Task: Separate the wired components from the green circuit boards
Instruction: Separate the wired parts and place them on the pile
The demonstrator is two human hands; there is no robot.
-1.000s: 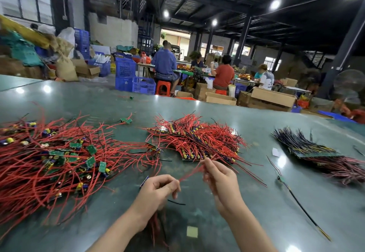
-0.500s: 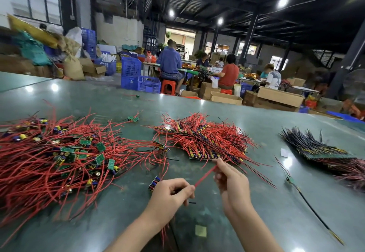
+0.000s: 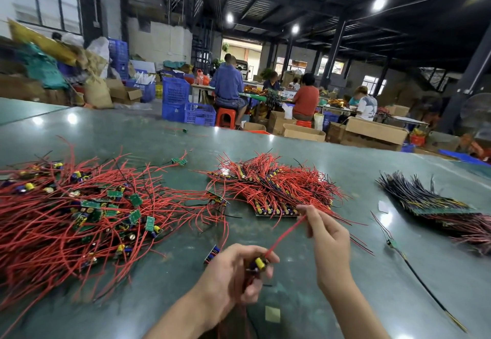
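Hands: both over the near middle of the green table [image 3: 305, 152], close to each other.
Left hand [image 3: 233, 277]: fingers curled tight round a small wired part [image 3: 259, 263] with a yellow cap; more red wire hangs from the fist toward the near edge.
Right hand [image 3: 329, 243]: raised a little above and beyond the left, thumb and forefinger pinching the far end of a red wire [image 3: 285, 235].
Red wire: stretched straight between the two hands, running down from the right fingertips to the part in the left fist.
Left pile [image 3: 79, 213]: wide loose tangle of red wires with small green boards and yellow and blue caps mixed in, on the table to the left of the hands.
Middle pile [image 3: 273, 184]: denser heap of red wires just beyond the right hand, a strip of joined boards showing at its near edge.
Loose part [image 3: 211, 253]: small blue and yellow piece lying on the table just left of the left hand.
Right pile [image 3: 430, 200]: dark wires on flat boards, well apart on the right.
Single lead [image 3: 414, 272]: one thin black wire lying alone on the table right of the hands.
Background: people sit at benches among blue crates and cardboard boxes.
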